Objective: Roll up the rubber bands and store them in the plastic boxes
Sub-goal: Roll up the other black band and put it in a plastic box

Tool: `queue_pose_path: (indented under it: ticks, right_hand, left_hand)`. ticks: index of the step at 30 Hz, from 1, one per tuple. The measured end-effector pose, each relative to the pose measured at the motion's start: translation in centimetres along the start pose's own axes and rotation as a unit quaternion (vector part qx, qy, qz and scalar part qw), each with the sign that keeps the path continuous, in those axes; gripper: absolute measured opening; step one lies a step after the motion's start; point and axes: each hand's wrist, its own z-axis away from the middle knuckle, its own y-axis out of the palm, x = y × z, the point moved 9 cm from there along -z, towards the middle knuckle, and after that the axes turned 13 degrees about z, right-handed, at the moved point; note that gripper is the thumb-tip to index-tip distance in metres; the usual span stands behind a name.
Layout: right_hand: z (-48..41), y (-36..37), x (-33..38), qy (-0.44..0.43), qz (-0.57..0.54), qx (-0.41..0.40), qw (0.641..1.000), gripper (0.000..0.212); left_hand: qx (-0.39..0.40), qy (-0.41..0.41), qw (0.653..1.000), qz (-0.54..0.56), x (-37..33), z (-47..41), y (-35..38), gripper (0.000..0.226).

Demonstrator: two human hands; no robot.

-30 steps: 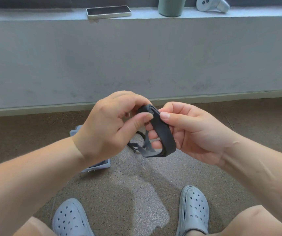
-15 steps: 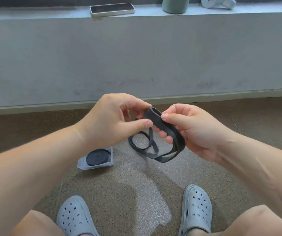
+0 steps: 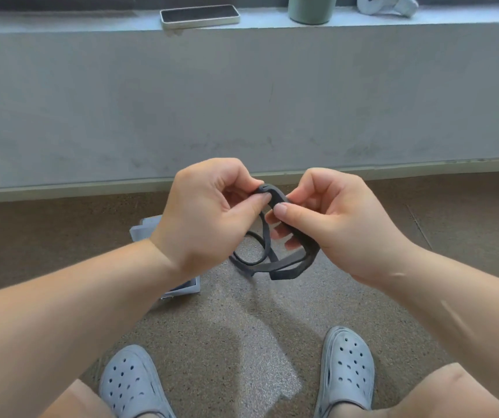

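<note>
Left hand [image 3: 209, 218] back across plastic box [image 3: 144, 230]

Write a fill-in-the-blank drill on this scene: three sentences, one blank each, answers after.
1. The left hand and right hand pinch the band, whose loose loops hang ____ them.
2. The arm that partly hides the box is the ____ one.
3. On the ledge, the cup stands to the ____ of the phone.
Answers: below; left; right.
</note>
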Motion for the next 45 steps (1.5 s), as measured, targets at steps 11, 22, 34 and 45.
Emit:
queue_pose_path:
  ticks: [11, 22, 34, 45]
  right_hand:
    - [0.0, 0.3, -1.0, 0.071, -0.206, -0.029, 0.975, 0.016]
    - [0.0, -0.1, -1.1, 0.072, -0.179, 0.018, 0.981, 0.014]
    - [0.2, 1.0, -0.3, 0.063, -0.181, 0.091, 0.977, 0.008]
    - [0.3, 1.7, -0.3, 0.077, -0.195, 0.124, 0.97, 0.013]
  left_hand:
    - [-0.081, 0.112, 0.989, -0.047, -1.5, 2.0, 0.6, 0.017]
    - [0.009, -0.012, 0.995, 0.098, -0.1, 1.0, 0.9, 0.011]
    - [0.099, 0.119, 0.986, -0.064, -1.7, 0.8, 1.2, 0.022]
    - [0.102, 0.198, 0.959, -0.173, -2.6, 1.5, 1.8, 0.029]
